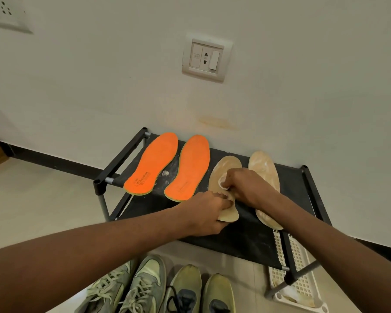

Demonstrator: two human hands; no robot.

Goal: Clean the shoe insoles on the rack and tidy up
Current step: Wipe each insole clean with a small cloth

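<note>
On the rack [246, 236], at 3 o'clock of the orange pair, our left hand [207, 214] pinches the tan insole [226, 168] heel; right hand [246, 188] grips a white wipe [222, 180] on its smeared, grubby top.

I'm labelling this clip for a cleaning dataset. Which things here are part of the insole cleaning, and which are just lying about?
In the job:
left hand gripping the tan insole
right hand pinching a white wipe
second tan insole
two orange insoles
rack

Lying about:
shoes on floor
white basket
wall socket
</note>
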